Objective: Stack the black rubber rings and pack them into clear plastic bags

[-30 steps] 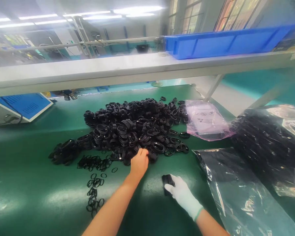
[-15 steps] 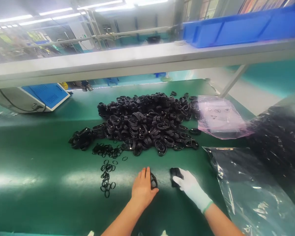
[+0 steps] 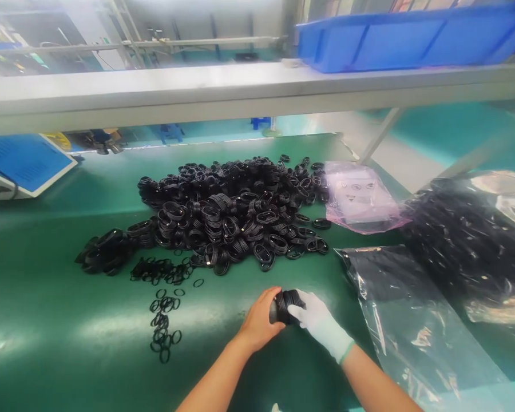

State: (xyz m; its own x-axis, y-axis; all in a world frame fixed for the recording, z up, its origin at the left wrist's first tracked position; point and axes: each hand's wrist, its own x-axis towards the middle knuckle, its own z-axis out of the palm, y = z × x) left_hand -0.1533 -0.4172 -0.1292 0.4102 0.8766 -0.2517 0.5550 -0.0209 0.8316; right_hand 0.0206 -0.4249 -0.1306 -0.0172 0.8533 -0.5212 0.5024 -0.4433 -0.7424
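Observation:
A big heap of black oval plastic rings (image 3: 232,214) lies on the green mat (image 3: 47,320). Just in front of it, both hands meet on a short stack of black rings (image 3: 284,303). My bare left hand (image 3: 260,321) presses against the stack's left end with closed fingers. From the right, my white-gloved right hand (image 3: 317,321) grips the same stack. Thin black O-rings (image 3: 165,309) lie scattered to the left of my hands.
A pink plastic bag (image 3: 360,197) lies right of the heap. Clear bags of black parts (image 3: 463,246) fill the right side. A grey shelf (image 3: 197,91) overhead carries a blue bin (image 3: 403,37). A blue-topped machine (image 3: 21,166) stands at the far left.
My left hand drew rings back from the heap's front edge, then moved right and brought them against the stack in my right hand. The right hand stayed near the same spot.

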